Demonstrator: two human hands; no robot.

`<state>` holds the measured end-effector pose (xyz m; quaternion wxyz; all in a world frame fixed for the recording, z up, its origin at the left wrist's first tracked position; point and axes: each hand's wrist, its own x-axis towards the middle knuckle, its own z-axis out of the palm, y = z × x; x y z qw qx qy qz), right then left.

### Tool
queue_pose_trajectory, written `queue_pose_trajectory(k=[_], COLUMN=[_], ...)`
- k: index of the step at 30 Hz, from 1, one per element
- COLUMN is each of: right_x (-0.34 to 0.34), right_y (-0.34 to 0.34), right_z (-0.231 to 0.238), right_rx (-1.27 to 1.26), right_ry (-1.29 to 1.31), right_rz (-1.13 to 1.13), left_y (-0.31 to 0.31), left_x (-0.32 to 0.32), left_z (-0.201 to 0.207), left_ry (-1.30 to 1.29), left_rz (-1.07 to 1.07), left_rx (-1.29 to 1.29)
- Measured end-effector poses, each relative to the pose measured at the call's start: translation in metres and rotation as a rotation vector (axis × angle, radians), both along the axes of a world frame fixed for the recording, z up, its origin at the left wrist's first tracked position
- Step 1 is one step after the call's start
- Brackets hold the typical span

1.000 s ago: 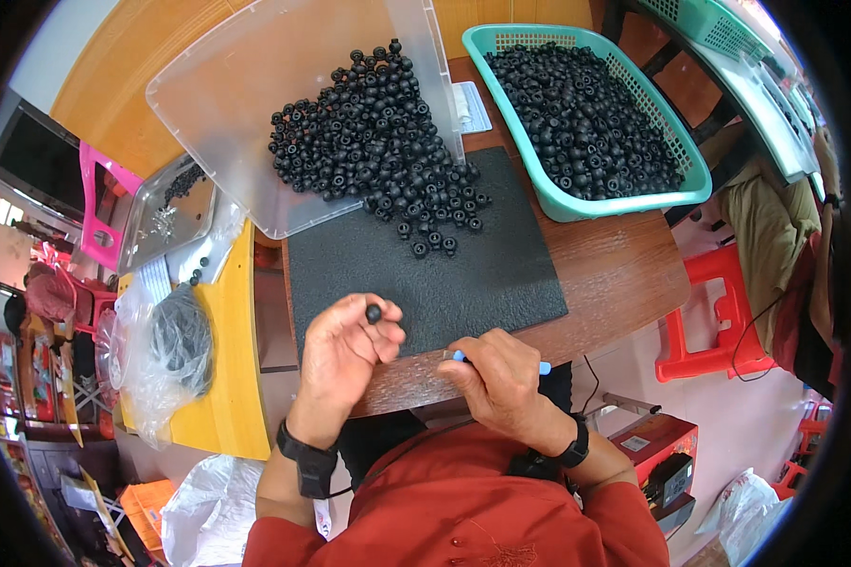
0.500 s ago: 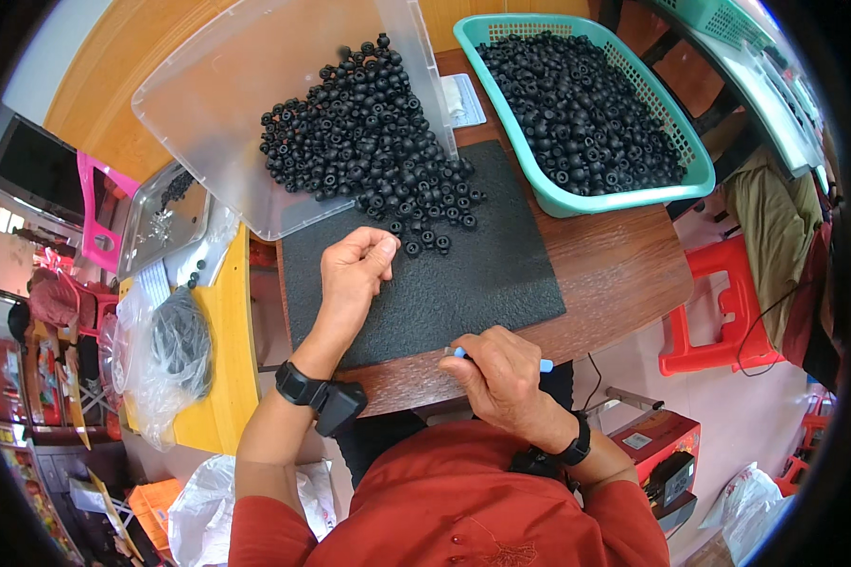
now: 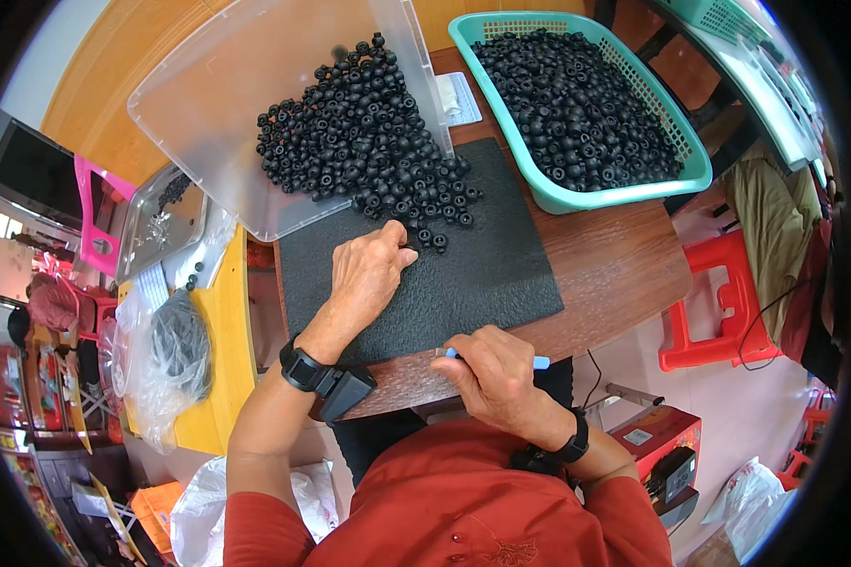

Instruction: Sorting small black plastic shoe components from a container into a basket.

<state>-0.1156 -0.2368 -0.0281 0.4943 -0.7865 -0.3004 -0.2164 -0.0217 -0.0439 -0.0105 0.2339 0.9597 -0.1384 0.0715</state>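
Small round black parts with holes [image 3: 345, 132] spill in a heap from a tipped clear plastic bin [image 3: 208, 104] onto a black textured mat [image 3: 444, 302]. At the near edge of the heap, my left hand [image 3: 369, 269] has its fingers curled together beside a few loose parts. Whatever lies between its fingertips is hidden. My right hand [image 3: 496, 373] is closed round a slim blue-handled knife [image 3: 542, 363] over the table's front edge. Its short metal tip shows beyond my thumb, pointing left.
A turquoise basket [image 3: 624, 198] full of similar black parts stands at the right of the wooden table [image 3: 624, 274]. To the left, a yellow table [image 3: 222, 402] bears a metal tray [image 3: 151, 250] and a plastic bag [image 3: 180, 350]. A red stool [image 3: 728, 312] stands at the right.
My left hand has moved slightly right and forward, onto the nearest loose parts, and has turned knuckles up. My right hand has shifted slightly left with the knife.
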Motion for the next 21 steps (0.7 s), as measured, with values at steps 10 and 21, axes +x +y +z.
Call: queue_pose_trajectory(k=[10,21], right_x=[-0.001,0.012], right_y=[0.0,-0.002], right_z=[0.002,0.015], right_rx=[-0.018,0.052], right_ry=[-0.029,-0.017], right_rz=[-0.023,-0.09], left_y=[0.001,0.005], left_x=[-0.007,-0.08], left_z=[-0.02,0.031], left_ry=[-0.153,0.719], left_rz=[-0.092,-0.017], left_rx=[-0.009,-1.377])
